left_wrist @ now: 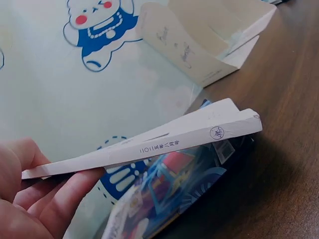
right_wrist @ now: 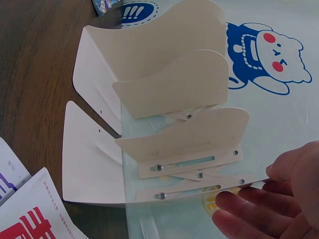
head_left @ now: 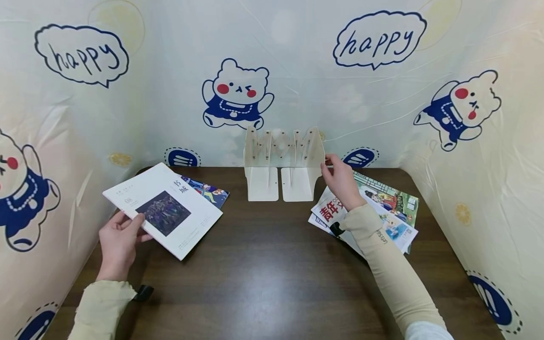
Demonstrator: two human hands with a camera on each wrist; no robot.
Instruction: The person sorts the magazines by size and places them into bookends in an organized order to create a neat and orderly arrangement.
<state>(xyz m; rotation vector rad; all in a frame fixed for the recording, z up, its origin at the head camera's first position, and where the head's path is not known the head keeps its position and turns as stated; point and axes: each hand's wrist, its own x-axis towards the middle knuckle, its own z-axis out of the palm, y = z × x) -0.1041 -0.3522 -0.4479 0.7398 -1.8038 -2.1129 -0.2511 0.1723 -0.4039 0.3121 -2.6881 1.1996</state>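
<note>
Jutting rightward, a magazine sits in the left hand.

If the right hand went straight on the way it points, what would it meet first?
Most likely the white rack: the right hand is pinching its right edge. The patterned backdrop looks farther back, though depth is hard to judge.

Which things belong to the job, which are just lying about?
Likely the job:
white magazine in the left hand
cream rack, edge pinched by right hand

Seemingly just lying about:
colourful magazine partly hidden by the white one
magazine pile at the right
</note>
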